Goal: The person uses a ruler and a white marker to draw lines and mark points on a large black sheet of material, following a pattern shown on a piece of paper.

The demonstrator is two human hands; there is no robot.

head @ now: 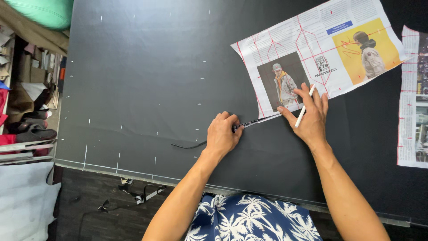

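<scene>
- Fabric (156,67), dark and spread flat, is covering the surface under both hands, and a newspaper pattern piece (312,49) marked with red lines is lying on it just beyond the right hand.
- Left hand (223,134) is curling narrowly and pressing down on a thin curved ruler (249,123), whose dark tail is trailing out past the wrist side of that hand; the other end is running to the pattern's lower edge.
- Right hand (310,116) is spreading wide, palm down, pinning the pattern's lower corner while a white chalk pencil (303,109) is sitting tucked between its fingers.
- Judging from this, the step in hand is lining the ruler up with the paper edge, so steady downward pressure from both hands is mattering most; any slip would be shifting the line.
- Keeping the paper flat under the spread fingers is likely helping, since newsprint is light and creeping easily.
- A second newspaper sheet (412,98) is lying well to the right of the right hand, and small white chalk ticks (87,154) are dotting the cloth left of the left hand.
</scene>
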